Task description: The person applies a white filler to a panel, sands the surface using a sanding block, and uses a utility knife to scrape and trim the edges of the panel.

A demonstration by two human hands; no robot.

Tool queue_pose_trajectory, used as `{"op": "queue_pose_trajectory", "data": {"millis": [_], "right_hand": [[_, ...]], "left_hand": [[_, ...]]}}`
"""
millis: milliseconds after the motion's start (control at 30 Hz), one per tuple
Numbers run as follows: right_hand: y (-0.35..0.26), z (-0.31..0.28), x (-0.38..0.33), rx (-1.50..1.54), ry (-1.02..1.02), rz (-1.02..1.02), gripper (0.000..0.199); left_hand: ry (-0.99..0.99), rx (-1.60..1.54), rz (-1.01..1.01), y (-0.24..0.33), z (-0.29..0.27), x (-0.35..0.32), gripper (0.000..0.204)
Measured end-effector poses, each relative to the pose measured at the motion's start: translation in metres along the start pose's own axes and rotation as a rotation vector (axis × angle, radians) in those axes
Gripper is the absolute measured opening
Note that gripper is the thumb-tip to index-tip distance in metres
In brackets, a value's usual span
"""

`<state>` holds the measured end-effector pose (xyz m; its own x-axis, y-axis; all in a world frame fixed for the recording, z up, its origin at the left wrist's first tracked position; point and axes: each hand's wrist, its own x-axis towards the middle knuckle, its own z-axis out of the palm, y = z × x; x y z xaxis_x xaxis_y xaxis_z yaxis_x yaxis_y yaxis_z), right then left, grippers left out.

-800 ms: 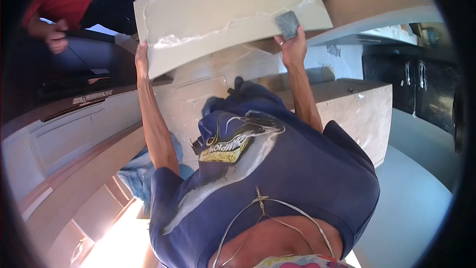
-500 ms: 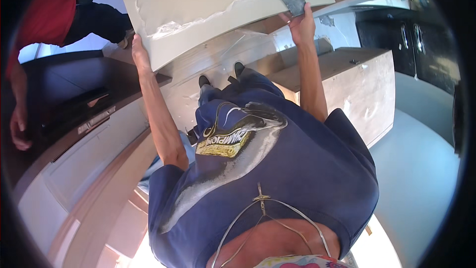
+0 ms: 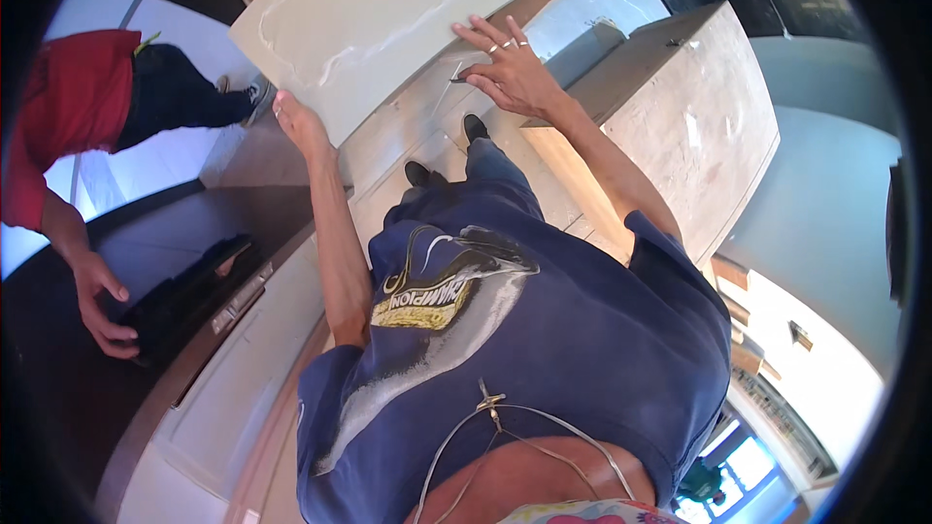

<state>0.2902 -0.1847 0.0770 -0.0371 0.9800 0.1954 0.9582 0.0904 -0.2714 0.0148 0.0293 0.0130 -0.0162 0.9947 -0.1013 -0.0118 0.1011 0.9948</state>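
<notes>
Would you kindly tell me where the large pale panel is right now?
In the head view the pale panel sits at the top centre, the left hand gripping its lower-left edge and the right hand spread flat on its lower-right part, above the wooden crate.

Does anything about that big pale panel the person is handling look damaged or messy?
Yes. The pale panel carries an uneven whitish ridge across its face, like rough dried filler, not a clean surface. The left hand supports its lower edge and the right hand lies flat on it.
</notes>
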Motion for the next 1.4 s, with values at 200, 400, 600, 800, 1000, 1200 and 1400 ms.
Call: {"op": "queue_pose_trajectory", "data": {"millis": [200,400,600,800,1000,1200,1400], "right_hand": [[-0.003,0.002,-0.013,0.007,0.024,0.024,0.033],[0.015,-0.013,-0.044,0.348,0.467,0.486,0.031],[0.015,0.057,-0.001,-0.071,0.74,0.368,0.048],[-0.001,0.089,0.009,-0.174,0.585,0.378,0.05],[-0.009,0.106,0.015,-0.128,0.569,0.47,0.049],[0.013,0.084,0.019,0.107,0.747,0.554,0.051],[-0.056,0.082,0.012,0.298,0.49,0.399,0.045]], "left_hand": [[-0.08,-0.069,-0.05,0.022,0.001,-0.008,0.045],[-0.095,-0.043,0.043,0.008,-0.009,-0.024,0.051],[-0.119,0.143,0.085,0.024,-0.008,-0.018,0.05],[-0.173,0.051,0.0,0.017,-0.012,-0.02,0.05],[-0.214,0.032,0.028,0.011,-0.007,-0.014,0.054],[-0.213,0.032,-0.096,0.026,-0.002,-0.027,0.055],[-0.302,-0.129,-0.185,0.017,-0.018,-0.008,0.06]]}}
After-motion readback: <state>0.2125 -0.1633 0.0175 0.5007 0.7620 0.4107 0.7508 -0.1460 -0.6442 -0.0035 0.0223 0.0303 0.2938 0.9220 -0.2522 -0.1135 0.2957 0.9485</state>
